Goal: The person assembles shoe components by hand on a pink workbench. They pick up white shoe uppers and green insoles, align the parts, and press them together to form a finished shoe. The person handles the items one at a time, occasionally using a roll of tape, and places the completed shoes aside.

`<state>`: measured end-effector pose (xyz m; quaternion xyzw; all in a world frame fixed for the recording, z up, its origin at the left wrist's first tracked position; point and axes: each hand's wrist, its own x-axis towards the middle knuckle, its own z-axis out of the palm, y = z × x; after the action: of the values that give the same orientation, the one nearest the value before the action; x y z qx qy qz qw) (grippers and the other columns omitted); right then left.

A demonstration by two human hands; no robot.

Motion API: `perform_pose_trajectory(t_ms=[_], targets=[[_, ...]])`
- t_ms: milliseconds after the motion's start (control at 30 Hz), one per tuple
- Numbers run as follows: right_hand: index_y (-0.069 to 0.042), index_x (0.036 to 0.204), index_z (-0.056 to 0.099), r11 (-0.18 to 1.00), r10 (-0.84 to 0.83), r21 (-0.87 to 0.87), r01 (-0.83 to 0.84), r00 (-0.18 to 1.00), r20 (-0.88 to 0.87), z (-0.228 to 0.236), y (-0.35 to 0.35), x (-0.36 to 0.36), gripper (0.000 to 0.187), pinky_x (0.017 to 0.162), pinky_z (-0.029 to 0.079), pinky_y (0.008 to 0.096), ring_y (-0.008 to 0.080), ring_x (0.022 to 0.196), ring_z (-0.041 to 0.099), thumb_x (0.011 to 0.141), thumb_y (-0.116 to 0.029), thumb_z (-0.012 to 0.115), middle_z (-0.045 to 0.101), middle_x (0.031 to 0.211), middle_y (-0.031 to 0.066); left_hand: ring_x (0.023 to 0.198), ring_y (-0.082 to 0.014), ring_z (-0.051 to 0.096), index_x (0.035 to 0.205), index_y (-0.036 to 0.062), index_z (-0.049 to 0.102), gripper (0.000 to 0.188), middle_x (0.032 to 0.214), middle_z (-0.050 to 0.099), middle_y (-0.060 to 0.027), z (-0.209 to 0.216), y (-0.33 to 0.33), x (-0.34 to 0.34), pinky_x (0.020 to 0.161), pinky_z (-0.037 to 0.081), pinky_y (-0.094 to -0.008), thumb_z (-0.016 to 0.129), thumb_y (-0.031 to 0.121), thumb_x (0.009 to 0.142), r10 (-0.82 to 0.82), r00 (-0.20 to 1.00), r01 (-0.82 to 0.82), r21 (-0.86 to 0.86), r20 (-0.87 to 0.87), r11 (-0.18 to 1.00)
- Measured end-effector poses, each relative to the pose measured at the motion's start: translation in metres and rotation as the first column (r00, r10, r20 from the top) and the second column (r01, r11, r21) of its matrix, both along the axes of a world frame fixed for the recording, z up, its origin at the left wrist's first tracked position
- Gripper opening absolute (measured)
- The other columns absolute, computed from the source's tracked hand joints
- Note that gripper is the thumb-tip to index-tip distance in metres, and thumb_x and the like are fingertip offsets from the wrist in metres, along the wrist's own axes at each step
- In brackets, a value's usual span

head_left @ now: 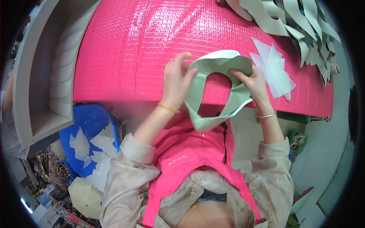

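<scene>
Glossy pink-covered worktop (118,57) beneath, I have a pale-green, ring-shaped flexible sheet (217,65) between both hands: right fingers (241,76) pinch its right side; left fingers (191,74) touch its left edge, gripping or not I cannot tell.

Left hand (176,79) and right hand (257,85) reach forward, thumbs (241,77) pointing inward.

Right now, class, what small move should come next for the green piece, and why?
Perhaps lay the green piece flat on the pink tabletop: it looks bent between the left hand and right hand, its lower tip overlapping the apron.
</scene>
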<state>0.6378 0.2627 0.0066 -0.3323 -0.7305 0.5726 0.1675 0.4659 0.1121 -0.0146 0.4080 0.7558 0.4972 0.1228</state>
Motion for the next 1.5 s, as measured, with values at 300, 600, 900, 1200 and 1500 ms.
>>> perform_pose_trajectory(t_ms=[300,600,900,1200,1500], targets=[[0.0,0.082,0.065,0.974,0.132,-0.19,-0.125,0.991,0.026,0.028,0.021,-0.059,0.015,0.062,0.045,0.022,0.0063,0.066,0.055,0.074,-0.012,0.068,0.061,0.071,0.0005,0.062,-0.0242,0.052,0.061,0.0027,0.056,0.026,0.057,0.051,-0.0065,0.024,-0.068,0.023,0.068,0.043,-0.0329,0.067,0.024,0.07,-0.707,0.681,0.686,-0.173,-0.192,0.707],[-0.006,0.101,0.058,0.318,0.509,0.686,-0.654,0.728,0.459,0.057,0.018,-0.104,0.046,0.082,0.042,0.036,0.0266,0.089,0.056,0.058,-0.013,0.073,0.06,0.088,0.0094,0.105,-0.0333,0.047,0.11,-0.0053,0.047,0.036,0.111,0.047,-0.0189,0.012,-0.054,0.054,0.084,0.043,-0.0385,0.056,0.004,0.076,-0.216,0.934,0.181,-0.145,-0.284,0.973],[0.001,0.082,0.057,0.299,0.642,0.198,-0.933,0.351,0.682,0.044,0.004,-0.141,0.03,0.063,0.044,0.037,0.0304,0.07,0.057,0.06,-0.013,0.071,0.059,0.076,0.0154,0.105,-0.0288,0.044,0.117,-0.0045,0.041,0.048,0.117,0.043,-0.0182,-0.001,-0.046,0.064,0.086,0.041,-0.0357,0.057,0.01,0.075,-0.149,0.879,0.027,-0.263,-0.453,0.964],[0.002,0.08,0.058,0.26,0.485,0.238,-0.936,0.34,0.806,0.031,0.006,-0.15,0.027,0.064,0.044,0.0388,0.0325,0.073,0.057,0.066,-0.019,0.069,0.058,0.074,0.0173,0.091,-0.0224,0.046,0.113,0.0,0.048,0.045,0.097,0.047,-0.0096,0.005,-0.025,0.046,0.08,0.039,-0.0313,0.059,0.019,0.073,-0.222,0.722,-0.02,-0.34,-0.656,0.94],[0.001,0.091,0.061,0.286,0.462,0.123,-0.95,0.249,0.851,0.045,0.016,-0.153,0.036,0.061,0.047,0.0374,0.0285,0.072,0.06,0.065,-0.023,0.068,0.061,0.08,0.0173,0.093,-0.0207,0.048,0.108,0.003,0.053,0.039,0.097,0.048,-0.0078,0.005,-0.012,0.024,0.085,0.04,-0.0327,0.06,0.019,0.073,-0.299,0.633,0.087,-0.318,-0.714,0.944]])
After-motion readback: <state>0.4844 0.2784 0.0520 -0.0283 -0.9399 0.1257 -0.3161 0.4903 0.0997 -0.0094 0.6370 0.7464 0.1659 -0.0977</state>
